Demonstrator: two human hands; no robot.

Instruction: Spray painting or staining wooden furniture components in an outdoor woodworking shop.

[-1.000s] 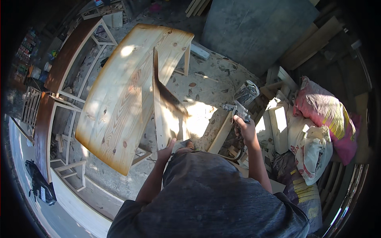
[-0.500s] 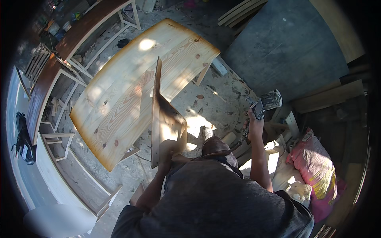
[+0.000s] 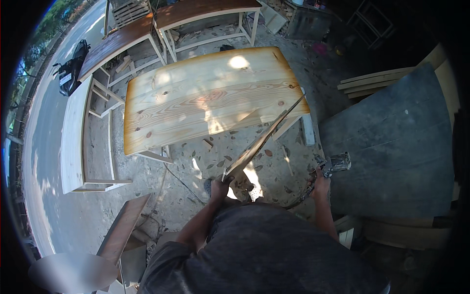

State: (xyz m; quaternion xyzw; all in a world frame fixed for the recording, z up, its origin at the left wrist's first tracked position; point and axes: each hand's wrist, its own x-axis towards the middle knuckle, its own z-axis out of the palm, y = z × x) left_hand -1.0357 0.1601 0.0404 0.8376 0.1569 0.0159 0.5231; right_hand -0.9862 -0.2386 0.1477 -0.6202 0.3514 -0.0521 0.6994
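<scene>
In my left hand is a long thin wooden board, gripped by its near end. The board slants away to the far right, seen nearly edge-on, its far tip in front of the table's right end. My right hand is closed around a spray gun with a paint-smeared cup, and a hose trails from the gun toward my body. Ahead of me stands a pale wooden table with knots and brown-shaded edges. My fingers on the gun's trigger are too small to make out.
Brown-topped tables stand behind, and a white frame bench is at the left. A large dark panel leans at the right near stacked planks. A reddish board lies lower left. Beyond the bench, a motorcycle is parked.
My view has turned left and up, bringing in the road. The board has swung from nearly upright to slanting right, now edge-on. The spray gun stays in my right hand.
</scene>
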